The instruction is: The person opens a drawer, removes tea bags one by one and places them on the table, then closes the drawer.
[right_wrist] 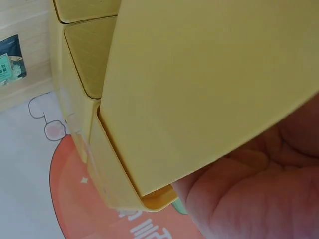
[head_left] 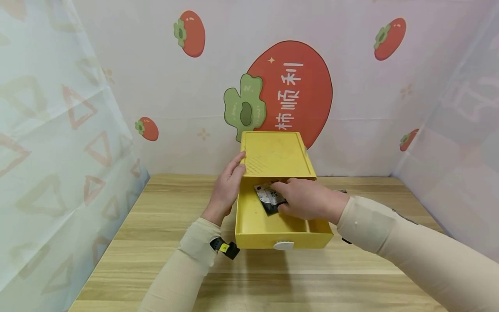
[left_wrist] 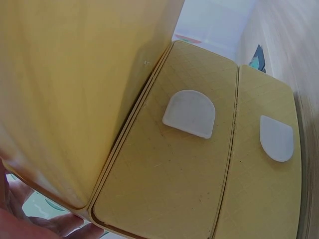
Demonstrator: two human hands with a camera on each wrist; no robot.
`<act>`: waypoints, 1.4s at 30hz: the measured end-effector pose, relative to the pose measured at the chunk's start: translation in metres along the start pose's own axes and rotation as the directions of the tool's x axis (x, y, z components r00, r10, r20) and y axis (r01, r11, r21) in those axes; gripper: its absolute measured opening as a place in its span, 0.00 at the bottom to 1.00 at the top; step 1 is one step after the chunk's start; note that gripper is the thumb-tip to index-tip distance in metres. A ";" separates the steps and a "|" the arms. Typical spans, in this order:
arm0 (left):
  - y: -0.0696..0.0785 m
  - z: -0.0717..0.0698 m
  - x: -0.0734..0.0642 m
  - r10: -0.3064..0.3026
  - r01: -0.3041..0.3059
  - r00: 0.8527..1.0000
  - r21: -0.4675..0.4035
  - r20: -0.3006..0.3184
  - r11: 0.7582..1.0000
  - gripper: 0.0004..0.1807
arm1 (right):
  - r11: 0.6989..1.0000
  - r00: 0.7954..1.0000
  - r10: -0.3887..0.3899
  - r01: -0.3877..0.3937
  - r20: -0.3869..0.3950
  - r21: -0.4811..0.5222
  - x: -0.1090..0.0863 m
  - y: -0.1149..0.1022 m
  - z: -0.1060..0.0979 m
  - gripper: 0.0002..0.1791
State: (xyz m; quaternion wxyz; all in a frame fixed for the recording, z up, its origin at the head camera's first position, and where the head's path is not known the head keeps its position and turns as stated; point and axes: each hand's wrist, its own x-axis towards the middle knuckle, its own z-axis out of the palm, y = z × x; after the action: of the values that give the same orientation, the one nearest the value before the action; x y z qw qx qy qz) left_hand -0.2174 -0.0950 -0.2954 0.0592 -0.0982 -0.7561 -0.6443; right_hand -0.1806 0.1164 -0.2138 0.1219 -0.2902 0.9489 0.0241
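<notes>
A yellow drawer cabinet point(head_left: 274, 151) stands on the table with its top drawer point(head_left: 249, 221) pulled out toward me. My left hand point(head_left: 228, 186) rests against the cabinet's left side, fingertips at the upper edge; in the left wrist view, its fingers point(left_wrist: 65, 224) lie along that side. Reaching into the drawer from the right, my right hand point(head_left: 308, 199) pinches a small black-and-white packet point(head_left: 270, 197), its thumb on top of it. The drawer wall hides the packet in the right wrist view, where part of the palm point(right_wrist: 259, 199) shows beside the wall.
Below the open drawer, two closed drawers with white handles point(left_wrist: 189, 113) face front. A dark packet with a green label point(right_wrist: 10, 62) lies on the wooden table point(head_left: 167, 225) right of the cabinet. Printed cloth point(head_left: 195, 86) hangs behind and at both sides.
</notes>
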 end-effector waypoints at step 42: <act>0.001 -0.001 -0.001 -0.022 0.022 1.000 -0.008 0.015 1.000 0.27 | 0.991 0.986 -0.126 0.131 0.113 -0.041 0.000 -0.011 -0.002 0.35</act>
State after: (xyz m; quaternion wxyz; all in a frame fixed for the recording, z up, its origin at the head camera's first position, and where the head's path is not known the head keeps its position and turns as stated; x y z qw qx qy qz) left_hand -0.2163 -0.0960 -0.2943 0.0461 -0.0950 -0.7549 -0.6473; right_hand -0.1749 0.1067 -0.2113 0.1682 -0.3520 0.9191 0.0549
